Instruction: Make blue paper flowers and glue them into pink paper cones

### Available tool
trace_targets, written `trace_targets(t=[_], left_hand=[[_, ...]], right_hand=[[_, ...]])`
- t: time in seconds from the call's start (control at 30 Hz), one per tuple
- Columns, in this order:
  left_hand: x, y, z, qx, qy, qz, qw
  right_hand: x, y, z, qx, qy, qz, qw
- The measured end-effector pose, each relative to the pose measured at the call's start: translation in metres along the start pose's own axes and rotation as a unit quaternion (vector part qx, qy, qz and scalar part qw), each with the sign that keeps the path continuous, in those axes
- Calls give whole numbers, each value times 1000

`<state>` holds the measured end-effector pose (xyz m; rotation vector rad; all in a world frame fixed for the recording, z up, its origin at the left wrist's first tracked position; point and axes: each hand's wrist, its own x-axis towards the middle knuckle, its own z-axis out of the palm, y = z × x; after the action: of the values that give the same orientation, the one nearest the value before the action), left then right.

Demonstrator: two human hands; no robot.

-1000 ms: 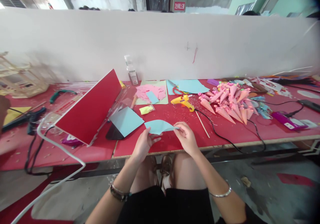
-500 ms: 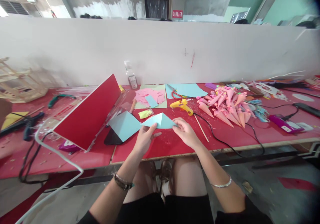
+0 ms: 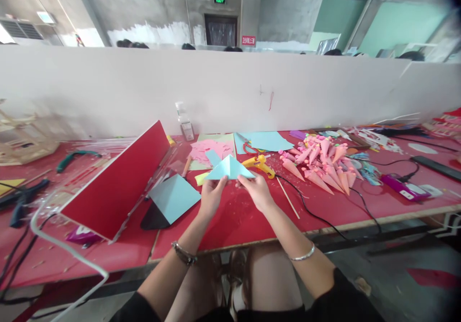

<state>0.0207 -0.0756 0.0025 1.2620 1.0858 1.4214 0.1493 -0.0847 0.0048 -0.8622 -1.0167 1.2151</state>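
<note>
A light blue sheet of paper (image 3: 230, 167), folded into a wide triangle with a raised crease down its middle, is held above the red table. My left hand (image 3: 213, 195) pinches its lower left edge, thumb on top. On the lower right edge, my right hand (image 3: 257, 191) is closed with thumb and fingers. To the left lies another light blue sheet (image 3: 176, 198), partly over a dark flat piece (image 3: 155, 216). Just beyond the folded paper are a yellow glue gun (image 3: 261, 164) and pink paper pieces (image 3: 216, 148).
A red board (image 3: 118, 183) stands tilted at left, with a white tube (image 3: 72, 250) in front. Pink paper cones (image 3: 326, 161) are heaped at right. A thin stick (image 3: 288, 198) and a black cord (image 3: 317, 216) lie nearby. A white partition (image 3: 223, 91) rises behind.
Both hands have drawn closer together under the paper, and its sides now slope down more steeply from the middle crease. The view has tilted up slightly.
</note>
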Motion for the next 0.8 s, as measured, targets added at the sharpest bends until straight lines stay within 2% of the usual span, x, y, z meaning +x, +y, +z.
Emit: trace_targets(t=[0.1, 0.3, 0.4, 0.53, 0.8], left_hand=[[15, 13, 6, 23, -21, 29, 999], [35, 26, 10, 77, -39, 45, 995], [43, 21, 9, 66, -50, 59, 995], [46, 8, 9, 29, -50, 69, 996], [42, -4, 7, -13, -40, 79, 996]], right_hand=[[17, -11, 1, -11, 22, -41, 999], [38, -23, -8, -78, -15, -78, 994], [44, -20, -10, -66, -30, -93, 993], [49, -8, -4, -32, -87, -75, 993], [49, 3, -7, -58, -69, -62, 994]])
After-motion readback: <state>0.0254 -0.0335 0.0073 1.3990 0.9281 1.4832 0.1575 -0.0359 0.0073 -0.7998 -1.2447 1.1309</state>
